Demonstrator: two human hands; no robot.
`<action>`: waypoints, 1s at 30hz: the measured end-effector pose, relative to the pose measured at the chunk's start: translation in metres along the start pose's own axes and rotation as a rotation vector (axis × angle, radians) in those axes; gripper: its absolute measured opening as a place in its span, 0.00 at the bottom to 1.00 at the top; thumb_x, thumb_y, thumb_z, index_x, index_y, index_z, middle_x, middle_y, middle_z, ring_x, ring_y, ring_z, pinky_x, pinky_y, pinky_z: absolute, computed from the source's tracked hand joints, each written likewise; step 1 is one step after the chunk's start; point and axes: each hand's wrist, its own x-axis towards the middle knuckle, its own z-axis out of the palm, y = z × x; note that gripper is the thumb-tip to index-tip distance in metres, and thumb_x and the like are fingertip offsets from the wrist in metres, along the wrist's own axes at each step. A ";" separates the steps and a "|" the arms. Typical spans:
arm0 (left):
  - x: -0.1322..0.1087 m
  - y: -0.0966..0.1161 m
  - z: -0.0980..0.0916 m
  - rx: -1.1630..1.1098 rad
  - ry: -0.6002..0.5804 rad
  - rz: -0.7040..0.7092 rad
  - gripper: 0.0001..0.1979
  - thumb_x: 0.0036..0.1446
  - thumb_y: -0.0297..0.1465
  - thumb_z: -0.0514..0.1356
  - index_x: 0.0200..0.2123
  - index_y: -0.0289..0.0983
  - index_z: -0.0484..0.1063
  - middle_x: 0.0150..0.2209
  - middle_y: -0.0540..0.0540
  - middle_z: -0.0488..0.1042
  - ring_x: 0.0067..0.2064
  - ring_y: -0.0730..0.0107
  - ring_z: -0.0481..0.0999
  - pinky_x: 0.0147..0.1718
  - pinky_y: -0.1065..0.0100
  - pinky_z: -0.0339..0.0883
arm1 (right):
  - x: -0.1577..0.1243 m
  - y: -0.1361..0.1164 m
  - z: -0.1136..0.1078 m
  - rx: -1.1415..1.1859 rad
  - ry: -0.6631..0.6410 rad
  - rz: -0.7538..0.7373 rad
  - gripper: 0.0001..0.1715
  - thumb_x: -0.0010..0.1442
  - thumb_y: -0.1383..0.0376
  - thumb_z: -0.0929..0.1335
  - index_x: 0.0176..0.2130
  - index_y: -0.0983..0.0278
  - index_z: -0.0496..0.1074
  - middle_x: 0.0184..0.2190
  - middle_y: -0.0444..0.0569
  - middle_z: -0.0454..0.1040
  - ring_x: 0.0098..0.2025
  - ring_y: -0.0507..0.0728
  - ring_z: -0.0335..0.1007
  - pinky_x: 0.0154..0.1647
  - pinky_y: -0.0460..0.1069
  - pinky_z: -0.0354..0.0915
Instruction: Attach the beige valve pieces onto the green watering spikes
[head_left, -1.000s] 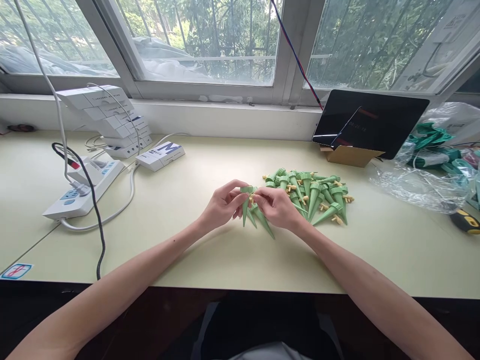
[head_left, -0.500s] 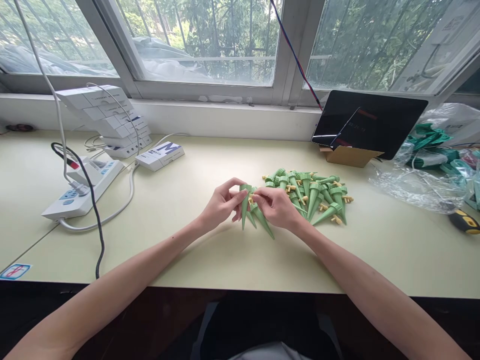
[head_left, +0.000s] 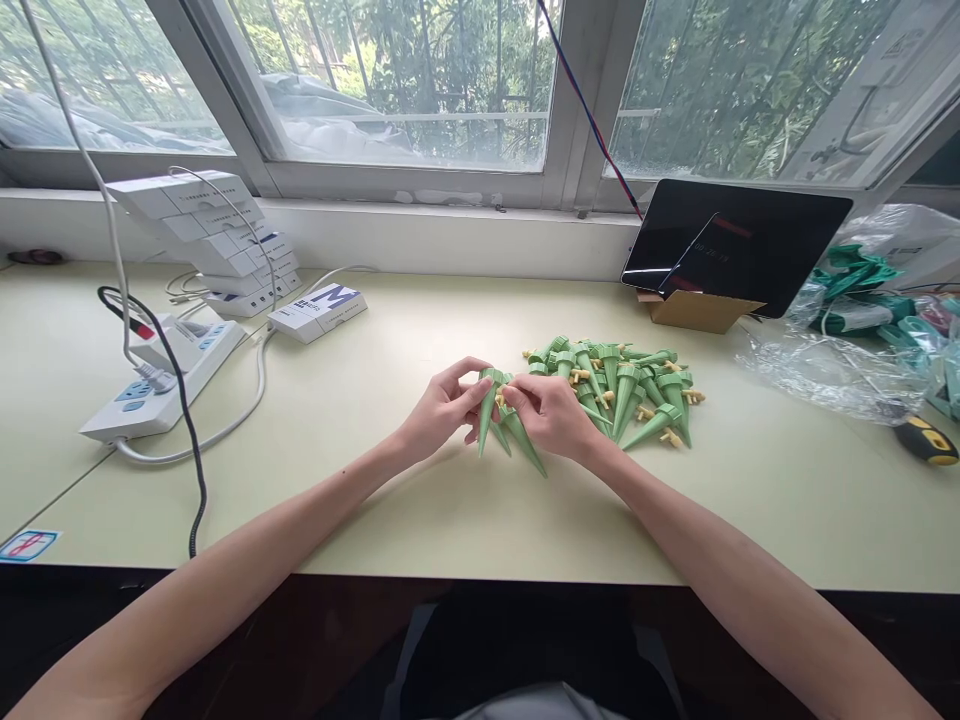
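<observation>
My left hand is closed on the capped top of a green watering spike, its tip pointing down. Close beside it, the fingertips of my right hand pinch at a small yellow valve, mostly covered by the fingers. Under and between the hands, two more green spikes slant down to the right, the longer spike coming out below my right fingers. A pile of green watering spikes with yellow valves lies just beyond and right of my right hand.
On the left are a power strip with cables, a stack of white boxes and a single white box. A dark tablet leans on a cardboard stand. Clear plastic wrap and a yellow-black tool lie at right.
The spike in my left hand has tilted slightly, its tip swinging a little to the left. Both hands stay in nearly the same place, and the view has shifted very slightly.
</observation>
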 end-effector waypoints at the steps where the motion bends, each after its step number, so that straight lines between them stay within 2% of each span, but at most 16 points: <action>1: 0.000 0.000 0.000 0.003 0.002 0.006 0.15 0.63 0.42 0.60 0.45 0.39 0.65 0.27 0.48 0.77 0.21 0.73 0.73 0.16 0.74 0.65 | 0.000 0.000 0.000 -0.002 -0.003 0.000 0.18 0.67 0.64 0.62 0.24 0.63 0.63 0.20 0.41 0.62 0.22 0.50 0.51 0.26 0.47 0.52; 12: -0.001 0.002 0.002 -0.011 0.037 0.017 0.15 0.63 0.43 0.61 0.44 0.38 0.66 0.26 0.48 0.76 0.24 0.71 0.73 0.17 0.73 0.65 | 0.001 -0.002 0.001 -0.004 0.014 0.011 0.20 0.67 0.63 0.62 0.23 0.63 0.63 0.19 0.41 0.62 0.22 0.49 0.51 0.26 0.47 0.52; 16: 0.000 0.007 0.003 -0.088 0.033 -0.072 0.15 0.61 0.43 0.62 0.43 0.37 0.68 0.25 0.48 0.75 0.24 0.72 0.73 0.18 0.74 0.64 | 0.000 -0.002 0.003 0.000 0.032 0.001 0.22 0.68 0.59 0.62 0.24 0.63 0.64 0.20 0.41 0.62 0.23 0.49 0.52 0.27 0.46 0.52; 21: 0.003 0.013 0.002 -0.217 0.033 -0.226 0.15 0.58 0.40 0.65 0.40 0.34 0.71 0.23 0.48 0.74 0.18 0.77 0.68 0.15 0.76 0.58 | 0.000 0.000 0.004 -0.005 0.083 -0.006 0.27 0.69 0.53 0.61 0.23 0.63 0.60 0.19 0.40 0.59 0.23 0.49 0.50 0.27 0.46 0.52; 26: 0.006 0.015 -0.001 -0.262 0.065 -0.271 0.11 0.61 0.37 0.63 0.35 0.34 0.72 0.24 0.49 0.72 0.15 0.84 0.60 0.13 0.79 0.53 | 0.000 0.002 0.004 -0.051 0.160 -0.006 0.27 0.70 0.54 0.60 0.23 0.63 0.60 0.18 0.40 0.56 0.22 0.49 0.48 0.26 0.46 0.50; 30: 0.007 0.015 -0.004 -0.262 0.113 -0.272 0.10 0.60 0.36 0.63 0.33 0.34 0.71 0.23 0.49 0.71 0.16 0.84 0.61 0.13 0.79 0.52 | 0.000 0.003 0.005 -0.080 0.201 -0.011 0.27 0.70 0.56 0.61 0.22 0.63 0.59 0.18 0.39 0.55 0.21 0.49 0.47 0.25 0.46 0.49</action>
